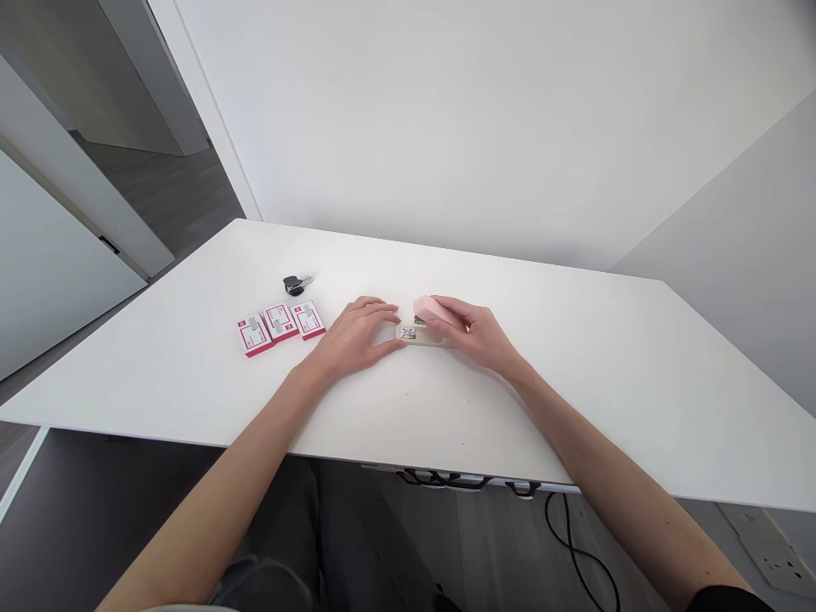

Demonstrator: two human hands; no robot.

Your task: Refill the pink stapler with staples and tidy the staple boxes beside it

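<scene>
A pink and beige stapler point(422, 326) lies on the white table point(574, 374) in front of me. My right hand point(475, 331) is wrapped round its pink top, which is lifted at the front. My left hand point(358, 336) lies flat beside it, fingers stretched out with the tips touching the stapler's beige base near a small printed label. Left of my hands sit three red and white staple boxes point(280, 325) in a row. A small black and silver staple remover point(297, 284) lies behind them.
The table stands against a white wall point(446, 127), with its front edge near my body. Black cables point(567, 527) hang under the table. A floor socket point(768, 535) is at the lower right. Grey floor and a door lie to the left.
</scene>
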